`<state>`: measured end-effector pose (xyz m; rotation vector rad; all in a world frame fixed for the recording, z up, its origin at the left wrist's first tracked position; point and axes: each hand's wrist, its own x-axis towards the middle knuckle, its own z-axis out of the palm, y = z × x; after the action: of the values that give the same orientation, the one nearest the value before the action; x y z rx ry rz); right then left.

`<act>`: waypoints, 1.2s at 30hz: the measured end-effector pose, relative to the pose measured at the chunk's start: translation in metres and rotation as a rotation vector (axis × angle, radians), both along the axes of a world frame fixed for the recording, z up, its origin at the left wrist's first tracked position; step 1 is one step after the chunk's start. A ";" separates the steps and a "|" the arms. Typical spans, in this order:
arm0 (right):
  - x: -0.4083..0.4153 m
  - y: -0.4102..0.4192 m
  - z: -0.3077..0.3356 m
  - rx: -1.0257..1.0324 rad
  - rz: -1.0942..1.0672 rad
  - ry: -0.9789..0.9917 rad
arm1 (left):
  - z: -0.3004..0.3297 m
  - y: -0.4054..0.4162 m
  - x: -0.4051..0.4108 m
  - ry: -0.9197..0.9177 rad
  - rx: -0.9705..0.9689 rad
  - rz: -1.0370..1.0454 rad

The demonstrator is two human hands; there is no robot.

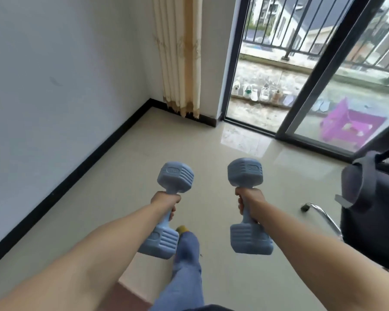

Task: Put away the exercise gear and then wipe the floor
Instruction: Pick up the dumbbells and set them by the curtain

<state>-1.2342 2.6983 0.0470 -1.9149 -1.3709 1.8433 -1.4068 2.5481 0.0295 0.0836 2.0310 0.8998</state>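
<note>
I hold two grey-blue dumbbells out in front of me above the pale tiled floor (126,176). My left hand (166,202) grips the handle of the left dumbbell (175,176), which stands nearly upright with one head above my fist and the other below. My right hand (248,202) grips the handle of the right dumbbell (245,173) in the same upright way. Both dumbbells are off the floor and about a forearm's width apart.
A black office chair (368,216) with a chrome base stands close on my right. A white wall with a black skirting board (76,173) runs along the left. Ahead are a cream curtain (180,55) in the corner and a sliding glass door (312,70) onto a balcony. My jeans-clad leg (186,261) steps forward below.
</note>
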 end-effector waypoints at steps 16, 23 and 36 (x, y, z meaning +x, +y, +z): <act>-0.273 0.277 -0.027 -0.024 -0.190 -0.041 | -0.009 0.295 -0.302 -0.002 -0.064 -0.139; -0.375 0.391 -0.065 -0.097 -0.165 -0.120 | -0.055 0.412 -0.414 -0.046 -0.144 -0.135; -0.521 0.538 -0.173 -0.205 -0.210 -0.184 | -0.167 0.602 -0.559 -0.165 -0.292 -0.286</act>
<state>-1.7550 3.2364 -0.1260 -2.2807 -1.0103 1.8042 -1.9658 3.1499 -0.1373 0.1303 1.9142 0.4141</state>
